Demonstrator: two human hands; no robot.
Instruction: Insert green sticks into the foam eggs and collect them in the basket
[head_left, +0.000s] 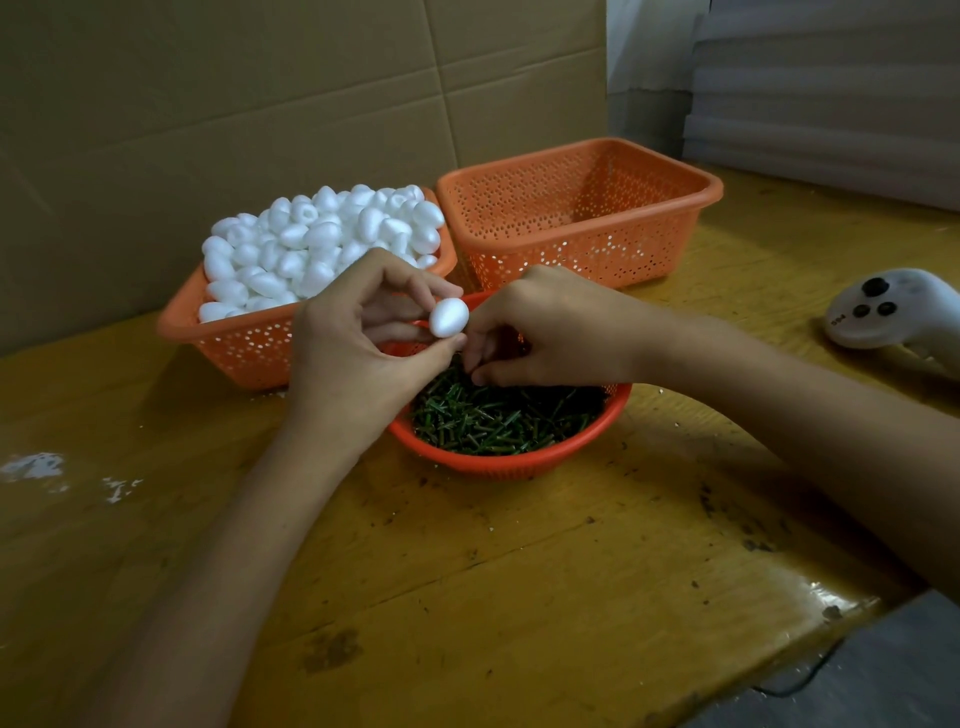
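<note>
Pinching one foam egg (449, 318) between thumb and fingertips, the left hand (353, 348) holds it above the red bowl (498, 466) of green sticks (498, 418). The right hand (550, 332) curls its fingers down onto the sticks, just beside the egg; whether it has one pinched I cannot tell. Driven off-centre, a stick could split the soft foam. The empty basket (712, 189) stands behind

One view is taken from head height, aimed forward and down: the fingers (426, 283) are caught close at mid-frame, the table (519, 571) spread below them, the cardboard wall (260, 104) beyond them.
</note>
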